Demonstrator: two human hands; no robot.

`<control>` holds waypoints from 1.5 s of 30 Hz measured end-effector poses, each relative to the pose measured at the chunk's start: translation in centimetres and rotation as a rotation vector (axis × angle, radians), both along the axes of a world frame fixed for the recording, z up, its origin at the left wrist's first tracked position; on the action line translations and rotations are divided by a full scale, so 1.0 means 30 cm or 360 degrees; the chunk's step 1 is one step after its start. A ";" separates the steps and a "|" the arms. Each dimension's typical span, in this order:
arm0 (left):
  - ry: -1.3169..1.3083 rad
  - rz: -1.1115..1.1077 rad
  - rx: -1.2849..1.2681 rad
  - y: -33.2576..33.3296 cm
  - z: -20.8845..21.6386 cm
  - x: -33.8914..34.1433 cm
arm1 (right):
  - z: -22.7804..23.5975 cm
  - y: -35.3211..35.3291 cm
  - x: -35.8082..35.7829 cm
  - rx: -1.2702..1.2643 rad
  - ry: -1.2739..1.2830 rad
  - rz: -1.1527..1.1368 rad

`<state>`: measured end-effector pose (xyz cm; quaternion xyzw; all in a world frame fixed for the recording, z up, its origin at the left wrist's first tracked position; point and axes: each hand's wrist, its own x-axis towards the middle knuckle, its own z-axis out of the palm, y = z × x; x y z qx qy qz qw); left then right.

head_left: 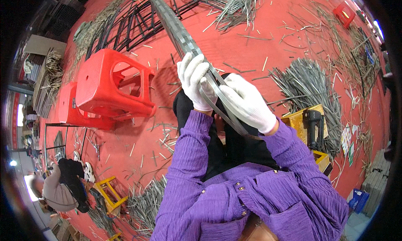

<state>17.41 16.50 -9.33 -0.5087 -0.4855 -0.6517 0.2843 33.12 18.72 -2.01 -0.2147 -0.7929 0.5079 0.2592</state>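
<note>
1. The long woven grey piece is slanting from above the lap up to the top edge, over the red floor, its near end trailing into loose strips.
2. The left hand, white-gloved, is curling closed around the piece near that end; the right hand, also gloved, is closing its fingers on the loose strips. How tightly each is gripping, I can't tell.
3. On handling, the strips are looking thin, smooth and springy, so I'm judging them light singly, slippery under fabric gloves and liable to kink.
4. The woven length is seeming stiffer, and its far reach is probably making it front-heavy.
5. Best hold, I'm reckoning: one hand bracing the woven part, the other pinching strips close to the weave, keeping clear of the whippy tips.
</note>
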 end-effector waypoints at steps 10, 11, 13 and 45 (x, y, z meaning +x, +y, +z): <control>0.0050 0.0045 0.0029 0.012 -0.015 -0.009 | 0.052 -0.022 -0.143 -0.1592 0.1220 0.0088; 0.0048 0.0062 0.0025 0.012 -0.016 -0.007 | 0.043 -0.036 -0.136 -0.1589 0.1310 0.0171; 0.0054 0.0033 0.0035 0.013 -0.014 -0.004 | 0.033 -0.059 -0.117 -0.1464 0.1187 0.0062; -0.1868 -0.0777 -0.0850 -0.290 0.193 0.153 | 0.037 -0.035 -0.014 -0.1106 0.0058 0.0358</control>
